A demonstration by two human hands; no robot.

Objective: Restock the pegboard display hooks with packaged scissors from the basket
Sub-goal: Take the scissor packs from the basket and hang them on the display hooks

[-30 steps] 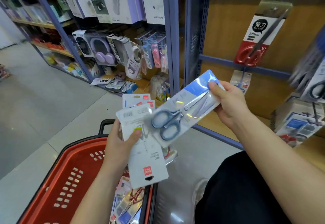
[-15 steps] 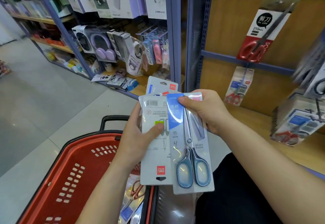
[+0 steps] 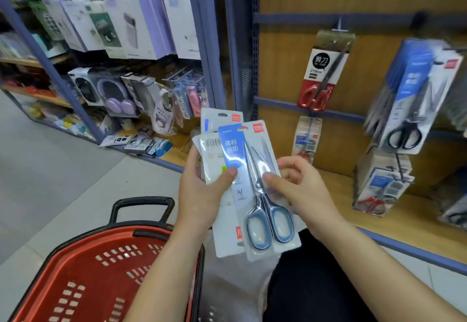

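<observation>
A pack of blue-handled scissors (image 3: 262,195) stands upright at the front of a small stack of scissor packs (image 3: 219,150). My left hand (image 3: 202,190) grips the stack, thumb across the front pack's blue label. My right hand (image 3: 298,185) pinches the front pack's right edge beside the blades. The red basket (image 3: 83,271) sits low at the left, its contents hidden. On the wooden board, a red-handled scissors pack (image 3: 322,74) hangs from a hook (image 3: 340,25). A smaller pack (image 3: 307,137) hangs below it.
More hooks at the right carry thick rows of packs: black-handled scissors (image 3: 406,109) above, red-handled ones (image 3: 381,185) below. A blue shelf upright (image 3: 240,44) divides this board from the headphone and electronics shelves (image 3: 118,94) at left. A wooden bottom shelf (image 3: 379,220) runs under the hooks.
The blue-handled pack swung from tilted sideways to upright and joined the front of the left hand's stack. My right hand slid from its top down to its right edge.
</observation>
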